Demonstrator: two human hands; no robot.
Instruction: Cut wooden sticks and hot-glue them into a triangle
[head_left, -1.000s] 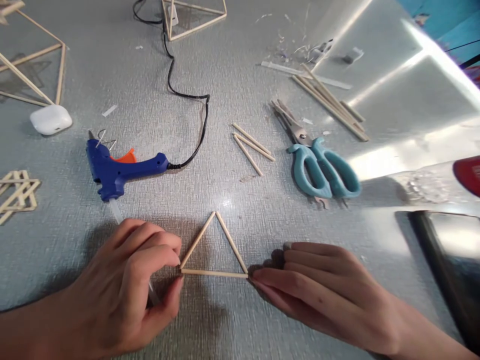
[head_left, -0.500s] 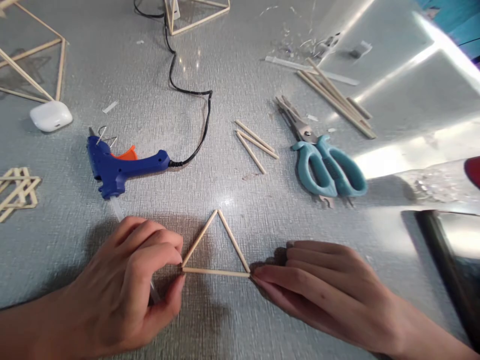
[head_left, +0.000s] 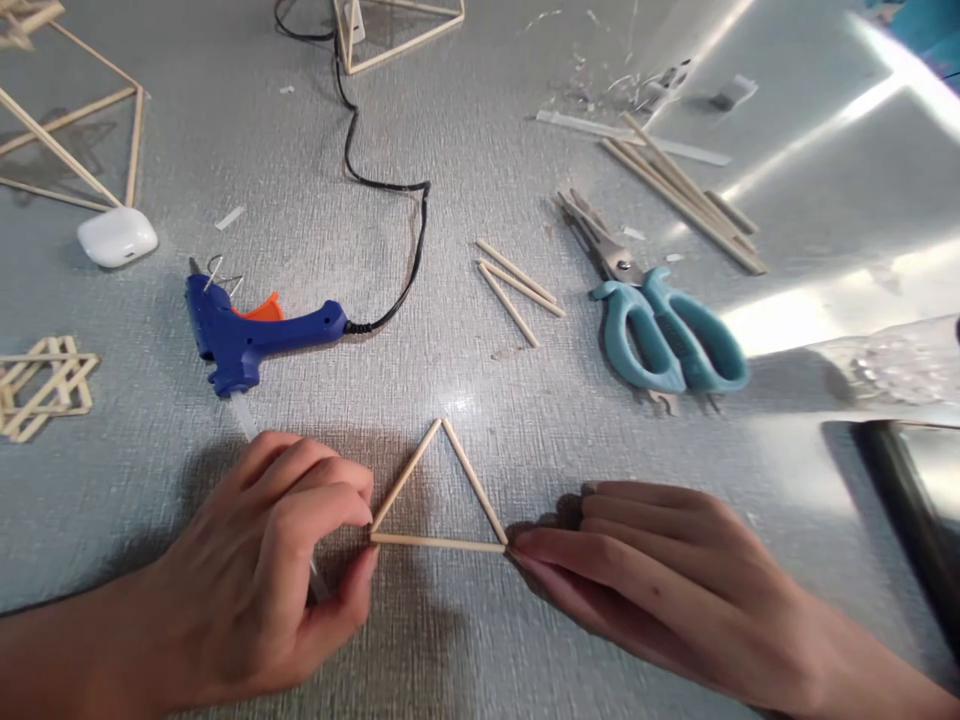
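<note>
Three short wooden sticks [head_left: 439,543] lie on the table as a triangle, its peak pointing away from me. The two slanted sticks nearly meet at the top, with a small gap showing. My left hand [head_left: 292,570] is closed in a pinch at the bottom left corner. At the bottom right corner, the thumb and forefinger of my right hand [head_left: 667,590] press together on the stick ends. Beyond my left hand lies a blue glue gun [head_left: 255,345] with an orange trigger. A clear glue stick [head_left: 243,415] runs from its back end towards my left hand, which partly hides it.
Teal-handled scissors [head_left: 671,340], loose short sticks [head_left: 517,285] and longer sticks [head_left: 682,200] lie beyond the triangle. A black cord [head_left: 382,185] trails from the glue gun. Stick frames [head_left: 133,145], a flat stick star [head_left: 49,385], a white case [head_left: 118,237] and a dark device [head_left: 892,500] lie around.
The whole scene sits slightly further right in the picture, as the camera has shifted. Both hands stay at the same corners, and the triangle keeps its shape.
</note>
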